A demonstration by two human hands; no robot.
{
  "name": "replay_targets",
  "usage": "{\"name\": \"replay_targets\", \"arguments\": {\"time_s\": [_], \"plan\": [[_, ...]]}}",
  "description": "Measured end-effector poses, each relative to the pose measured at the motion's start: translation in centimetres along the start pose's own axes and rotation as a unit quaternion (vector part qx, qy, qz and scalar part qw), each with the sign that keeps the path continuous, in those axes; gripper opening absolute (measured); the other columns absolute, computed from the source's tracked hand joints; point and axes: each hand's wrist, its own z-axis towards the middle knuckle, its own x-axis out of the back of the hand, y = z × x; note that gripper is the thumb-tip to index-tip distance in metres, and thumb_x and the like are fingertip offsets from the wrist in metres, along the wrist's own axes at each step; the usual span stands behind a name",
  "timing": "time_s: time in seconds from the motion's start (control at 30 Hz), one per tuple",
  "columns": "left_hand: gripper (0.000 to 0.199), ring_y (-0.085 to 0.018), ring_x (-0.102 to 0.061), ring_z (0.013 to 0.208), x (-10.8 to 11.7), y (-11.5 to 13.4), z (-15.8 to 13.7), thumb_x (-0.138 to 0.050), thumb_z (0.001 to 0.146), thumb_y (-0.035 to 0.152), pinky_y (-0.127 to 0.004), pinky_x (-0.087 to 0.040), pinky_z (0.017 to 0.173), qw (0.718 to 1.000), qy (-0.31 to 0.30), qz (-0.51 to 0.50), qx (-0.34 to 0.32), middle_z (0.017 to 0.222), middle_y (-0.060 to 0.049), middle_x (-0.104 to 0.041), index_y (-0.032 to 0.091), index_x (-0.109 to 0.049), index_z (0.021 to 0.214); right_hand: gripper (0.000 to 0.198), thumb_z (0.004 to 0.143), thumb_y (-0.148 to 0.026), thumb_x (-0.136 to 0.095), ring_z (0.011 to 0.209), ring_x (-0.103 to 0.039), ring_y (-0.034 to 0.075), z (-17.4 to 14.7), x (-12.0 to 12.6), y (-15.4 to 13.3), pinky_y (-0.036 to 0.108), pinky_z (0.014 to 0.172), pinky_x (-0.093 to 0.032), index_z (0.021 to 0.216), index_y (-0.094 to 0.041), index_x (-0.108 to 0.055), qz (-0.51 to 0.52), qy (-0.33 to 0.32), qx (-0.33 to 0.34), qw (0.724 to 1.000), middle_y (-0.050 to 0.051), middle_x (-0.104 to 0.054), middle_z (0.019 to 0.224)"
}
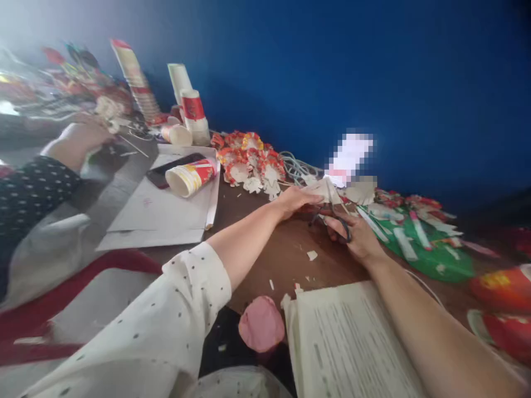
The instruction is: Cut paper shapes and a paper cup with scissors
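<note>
Over the brown table, my left hand [295,200] pinches a pale piece of paper [326,189], fingers closed on its near edge. My right hand [359,235] is wrapped round the dark handles of a pair of scissors [342,228]. The scissors' blades point up and away and lie against the paper; whether they are parted I cannot tell. Just left of the paper lies a heap of cut red and white paper pieces [249,160]. A small white scrap [312,255] rests on the table below my hands.
A printed stack of pages [352,342] lies close to me, beside a round pink thing [262,324]. Paper cups [193,174] lie and stand at left, near a phone [160,176]. Scraps cover a green sheet [435,249] at right. Another person's hand [81,141] works at far left.
</note>
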Motion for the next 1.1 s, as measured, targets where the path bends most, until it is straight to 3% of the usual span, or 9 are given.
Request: {"name": "replay_targets", "arguments": {"time_s": [0.4, 0.93, 1.1], "plan": [[0.016, -0.012, -0.064, 0.063, -0.1, 0.2, -0.2, -0.078, 0.066, 0.013, -0.028, -0.049, 0.068, 1.000, 0.002, -0.003, 0.005, 0.071, -0.005, -0.069, 0.010, -0.068, 0.078, 0.051, 0.073, -0.055, -0.070, 0.048, -0.047, 0.011, 0.2, -0.1, 0.9, 0.026, 0.049, -0.038, 0.100, -0.013, -0.076, 0.047, 0.011, -0.014, 0.999, -0.001, -0.056, 0.055], [0.015, -0.013, -0.065, 0.065, -0.2, 0.2, -0.3, -0.077, 0.069, 0.014, -0.028, -0.049, 0.069, 1.000, 0.005, -0.017, 0.005, 0.074, -0.005, -0.070, 0.011, -0.069, 0.080, 0.044, 0.070, -0.057, -0.072, 0.048, -0.049, 0.012, 0.3, -0.2, 0.9, 0.027, 0.050, -0.041, 0.082, -0.015, -0.076, 0.035, 0.008, -0.010, 0.999, 0.000, -0.058, 0.054], [0.019, -0.013, -0.064, 0.065, -0.3, 0.3, -0.5, -0.079, 0.066, 0.015, -0.029, -0.051, 0.071, 1.000, 0.013, -0.014, 0.006, 0.073, -0.005, -0.070, 0.010, -0.069, 0.082, 0.053, 0.067, -0.058, -0.075, 0.048, -0.049, 0.012, 0.3, -0.4, 1.2, 0.026, 0.049, -0.042, 0.097, -0.014, -0.076, 0.065, 0.015, -0.016, 0.998, 0.000, -0.060, 0.058]]}}
